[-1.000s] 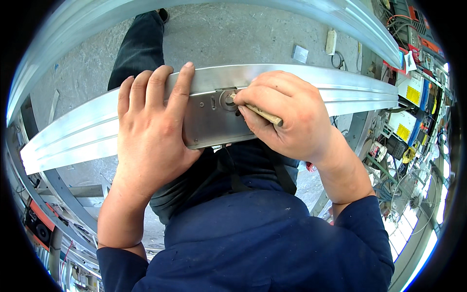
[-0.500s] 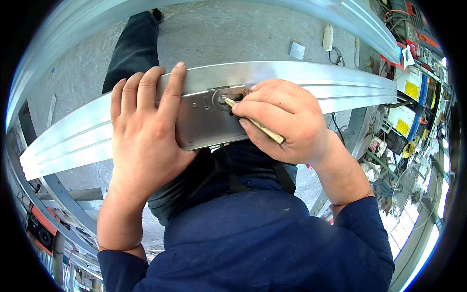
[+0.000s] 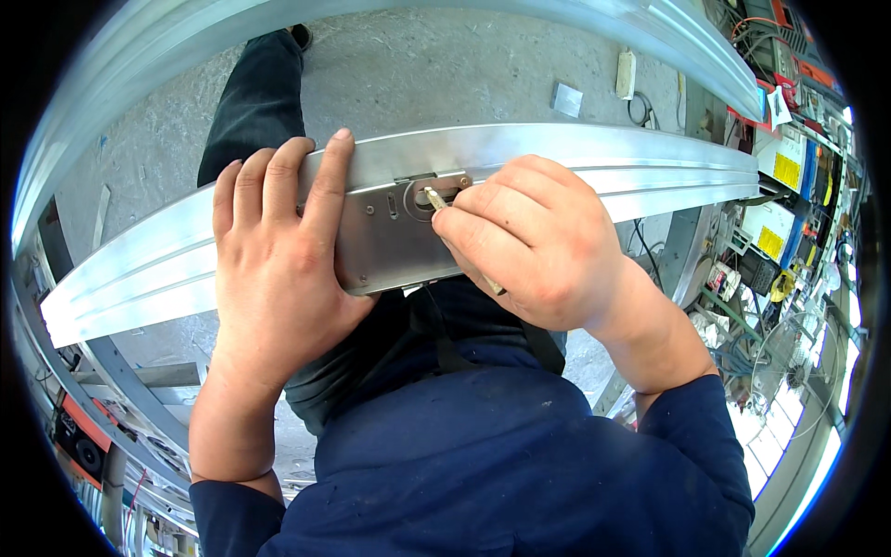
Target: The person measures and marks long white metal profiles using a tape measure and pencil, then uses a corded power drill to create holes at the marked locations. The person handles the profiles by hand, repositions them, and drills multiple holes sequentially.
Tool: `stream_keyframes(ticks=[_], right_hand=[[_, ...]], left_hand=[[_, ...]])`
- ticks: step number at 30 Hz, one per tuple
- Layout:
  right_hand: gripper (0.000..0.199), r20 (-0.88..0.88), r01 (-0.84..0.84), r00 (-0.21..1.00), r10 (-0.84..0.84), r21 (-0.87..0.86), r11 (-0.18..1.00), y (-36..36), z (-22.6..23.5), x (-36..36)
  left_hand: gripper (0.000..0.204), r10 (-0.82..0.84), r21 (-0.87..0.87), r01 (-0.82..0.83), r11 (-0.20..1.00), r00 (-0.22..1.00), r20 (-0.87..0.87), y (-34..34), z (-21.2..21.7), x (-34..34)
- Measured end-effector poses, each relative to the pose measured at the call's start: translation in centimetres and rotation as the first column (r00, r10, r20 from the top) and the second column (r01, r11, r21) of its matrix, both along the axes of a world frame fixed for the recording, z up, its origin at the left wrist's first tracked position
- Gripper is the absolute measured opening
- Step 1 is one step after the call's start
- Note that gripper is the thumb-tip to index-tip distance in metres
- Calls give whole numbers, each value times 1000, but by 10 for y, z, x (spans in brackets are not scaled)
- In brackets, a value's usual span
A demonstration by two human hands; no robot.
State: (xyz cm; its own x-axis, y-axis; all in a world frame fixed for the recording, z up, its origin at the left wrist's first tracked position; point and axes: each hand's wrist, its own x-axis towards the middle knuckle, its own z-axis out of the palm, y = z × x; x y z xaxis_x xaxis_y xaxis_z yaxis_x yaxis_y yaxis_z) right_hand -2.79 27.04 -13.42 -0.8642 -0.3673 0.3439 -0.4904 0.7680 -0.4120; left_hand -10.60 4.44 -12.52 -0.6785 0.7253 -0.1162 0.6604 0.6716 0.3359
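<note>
Spanning the middle of the frame from lower left to upper right, a long aluminium profile (image 3: 594,158) shows a smooth, brushed silver face with shallow lengthwise ribs; the lens bends it into an arc. Set against its near side at the centre is a flat rectangular lock plate (image 3: 390,241) of dull grey metal, with small slots and a keyhole-shaped cutout near its top edge.

The left hand (image 3: 278,269) lies flat and spread over the profile and the left end of the plate, fingers extended up across the ribbed face, palm pressing down; it grips nothing, only bears on the metal. The right hand (image 3: 538,241) is curled nearly into a fist just right of the cutout, closed around a slim pale tool (image 3: 436,199) whose tip meets the cutout; a tan stub of the same tool shows below the knuckles. Whether it is a key or a small driver cannot be told.

Both forearms come up from dark blue sleeves (image 3: 520,464) of soft woven cloth at the bottom of the frame. Behind the profile lies a rough, speckled concrete floor (image 3: 418,74), with a small white box (image 3: 626,74) at upper right. A second curved silver profile (image 3: 139,56) sweeps along the top edge. Cluttered shelves with yellow-labelled boxes (image 3: 780,204) fill the right rim.
</note>
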Motion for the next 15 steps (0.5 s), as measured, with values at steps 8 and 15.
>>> stream_keyframes(ticks=[8,15], right_hand=[[23,138,18,990,-18,5,1000,0,17,2],[22,119,67,991,-64,-16,998,7,16,5]], left_hand=[[94,-6,4,6,1000,1000,-3,-1,-1,0],[92,5,19,-5,1000,1000,5,0,0,0]])
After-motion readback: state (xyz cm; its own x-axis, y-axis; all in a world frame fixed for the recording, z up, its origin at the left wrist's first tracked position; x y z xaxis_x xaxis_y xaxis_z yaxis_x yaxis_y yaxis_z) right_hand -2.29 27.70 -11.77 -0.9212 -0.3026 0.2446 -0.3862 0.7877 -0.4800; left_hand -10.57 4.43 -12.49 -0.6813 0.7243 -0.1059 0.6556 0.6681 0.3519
